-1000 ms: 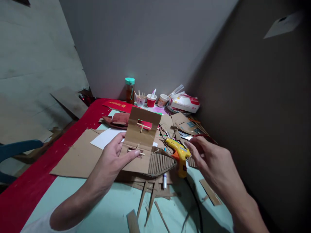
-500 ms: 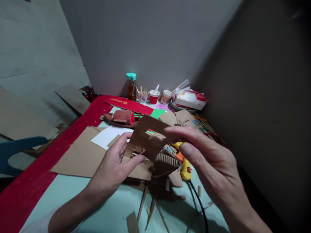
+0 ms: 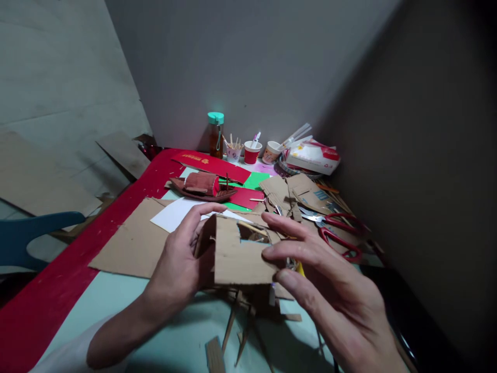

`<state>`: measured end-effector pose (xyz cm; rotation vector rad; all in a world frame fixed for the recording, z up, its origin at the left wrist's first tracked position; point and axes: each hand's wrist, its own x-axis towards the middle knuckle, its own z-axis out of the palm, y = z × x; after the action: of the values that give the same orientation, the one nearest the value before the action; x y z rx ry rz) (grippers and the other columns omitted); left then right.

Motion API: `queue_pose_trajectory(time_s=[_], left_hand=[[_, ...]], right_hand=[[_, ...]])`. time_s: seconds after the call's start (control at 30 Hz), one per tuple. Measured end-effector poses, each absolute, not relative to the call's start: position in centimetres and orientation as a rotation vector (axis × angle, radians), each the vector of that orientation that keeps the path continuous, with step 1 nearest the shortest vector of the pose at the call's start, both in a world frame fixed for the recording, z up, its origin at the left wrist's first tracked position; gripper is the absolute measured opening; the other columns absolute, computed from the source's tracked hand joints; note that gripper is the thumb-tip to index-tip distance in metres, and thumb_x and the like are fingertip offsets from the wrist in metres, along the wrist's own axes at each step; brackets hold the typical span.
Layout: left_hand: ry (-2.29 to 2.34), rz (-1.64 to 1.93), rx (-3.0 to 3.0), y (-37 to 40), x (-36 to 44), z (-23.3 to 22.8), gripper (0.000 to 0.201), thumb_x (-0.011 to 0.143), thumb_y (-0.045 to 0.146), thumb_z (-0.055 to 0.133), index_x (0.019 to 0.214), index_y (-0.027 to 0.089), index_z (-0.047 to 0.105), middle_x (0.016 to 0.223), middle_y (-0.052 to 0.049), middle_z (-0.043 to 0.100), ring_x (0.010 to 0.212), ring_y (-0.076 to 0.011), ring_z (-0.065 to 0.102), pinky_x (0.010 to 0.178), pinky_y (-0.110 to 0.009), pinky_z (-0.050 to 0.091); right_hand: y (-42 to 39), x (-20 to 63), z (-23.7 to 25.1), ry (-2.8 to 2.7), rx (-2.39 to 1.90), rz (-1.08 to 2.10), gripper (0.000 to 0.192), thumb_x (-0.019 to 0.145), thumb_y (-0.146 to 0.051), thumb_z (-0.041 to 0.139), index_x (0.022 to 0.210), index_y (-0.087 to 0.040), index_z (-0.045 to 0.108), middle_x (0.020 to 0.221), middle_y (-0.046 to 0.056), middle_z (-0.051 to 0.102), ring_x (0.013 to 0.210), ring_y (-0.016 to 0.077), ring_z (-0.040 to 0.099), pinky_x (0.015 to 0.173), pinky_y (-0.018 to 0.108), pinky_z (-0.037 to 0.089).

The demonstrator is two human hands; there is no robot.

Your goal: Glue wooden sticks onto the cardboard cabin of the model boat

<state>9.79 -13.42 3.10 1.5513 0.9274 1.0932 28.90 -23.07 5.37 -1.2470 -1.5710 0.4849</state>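
Cardboard model (image 3: 236,256) held above the surface (image 3: 116,305), between both hands. Left hand (image 3: 182,259) grip closed on its left edge; right hand (image 3: 330,290) open, fingertips (image 3: 267,253) touching its right side.

Both hands raised close together: left (image 3: 182,259) seemingly curled gripping, right (image 3: 330,290) fingers spread.

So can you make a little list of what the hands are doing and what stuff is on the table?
left hand: grips the left side of the cardboard piece
right hand: open, fingertips on its right edge
cardboard piece: folded, with a cut-out window
scissors: red handles, lying to the right
model boat: dark red, behind the hands
bottle: green cap, by the wall
cups: hold sticks and pens
table: pale green top, red edge
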Motion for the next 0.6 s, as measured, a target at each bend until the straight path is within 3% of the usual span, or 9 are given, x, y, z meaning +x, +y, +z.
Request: queue_pose_trajectory(time_s=[0.13,0.23,0.4,0.6], left_hand=[[0.95,1.084,1.568,-13.2,9.9,3.0,0.042,0.079,0.026,0.082,0.116,0.033,0.064,0.09,0.002,0.078,0.083,-0.0235,0.074,0.073,-0.028,0.056],[0.936,1.081,1.553,-13.0,10.0,3.2,0.036,0.084,0.027,0.077,0.116,0.03,0.062,0.093,0.001,0.079,0.084,-0.0222,0.073,0.075,-0.028,0.055],[0.969,1.095,1.513,-12.4,10.2,3.3,0.037,0.081,0.024,0.08,0.114,0.027,0.063,0.094,0.0,0.079,0.085,-0.022,0.072,0.076,-0.027,0.054],[0.954,1.061,1.539,-12.2,10.4,3.4,0.038,0.081,0.017,0.078,0.114,0.028,0.063,0.093,0.004,0.076,0.084,-0.018,0.07,0.075,-0.023,0.054]], right_hand=[[-22.9,28.4,4.7,-1.496,-1.247,0.5,0.008,0.095,-0.024,0.07,0.093,-0.031,0.074,0.134,0.001,0.07,0.127,0.0257,0.064,0.106,0.038,0.052],[-22.6,28.0,3.7,-1.45,-1.21,0.495,0.011,0.093,-0.023,0.074,0.1,-0.031,0.07,0.137,0.003,0.067,0.131,0.025,0.061,0.108,0.038,0.051],[-22.0,27.5,2.6,-1.409,-1.129,0.565,0.023,0.094,-0.018,0.073,0.111,-0.031,0.066,0.142,0.004,0.063,0.136,0.021,0.057,0.103,0.03,0.054],[-21.5,27.7,3.8,-1.24,-1.127,0.7,0.019,0.089,-0.02,0.079,0.104,-0.027,0.07,0.137,0.005,0.067,0.133,0.0204,0.06,0.099,0.024,0.058]])
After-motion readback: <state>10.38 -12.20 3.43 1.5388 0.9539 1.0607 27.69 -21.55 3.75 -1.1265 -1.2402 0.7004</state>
